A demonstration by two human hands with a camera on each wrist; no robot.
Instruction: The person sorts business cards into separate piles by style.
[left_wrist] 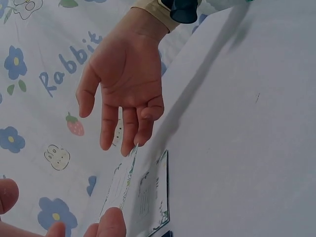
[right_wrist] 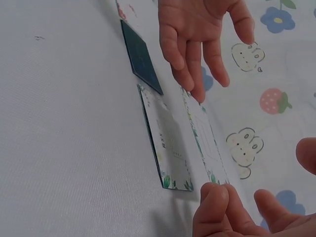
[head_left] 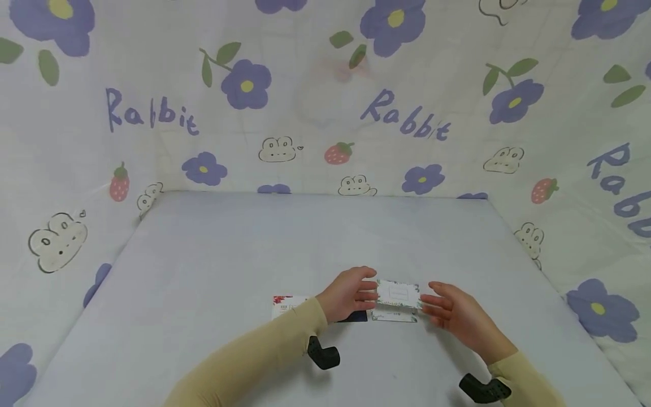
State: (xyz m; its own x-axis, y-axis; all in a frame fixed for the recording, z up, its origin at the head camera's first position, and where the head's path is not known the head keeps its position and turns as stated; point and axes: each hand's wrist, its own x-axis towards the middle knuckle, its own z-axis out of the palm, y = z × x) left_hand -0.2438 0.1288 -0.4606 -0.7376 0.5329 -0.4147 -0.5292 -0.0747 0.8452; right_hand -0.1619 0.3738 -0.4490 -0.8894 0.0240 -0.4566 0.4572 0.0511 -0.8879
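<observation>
White card with a leafy green border is hovering just above the grey table, held by its short ends between the left hand and right hand, fingertips touching, fingers fairly straight. A matching card and dark card are lying flat beneath.

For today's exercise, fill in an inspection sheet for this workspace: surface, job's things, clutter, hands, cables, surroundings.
Surface: pale grey table.
Job's things: floral card lifted between both hands; second floral card flat beneath it.
Clutter: dark card and red-printed card lying flat.
Hands: left hand and right hand each touch one end of the lifted card with their fingertips.
Cables: nothing seen.
Surroundings: flower, strawberry and "Rabbit" printed cloth behind and beside.
</observation>
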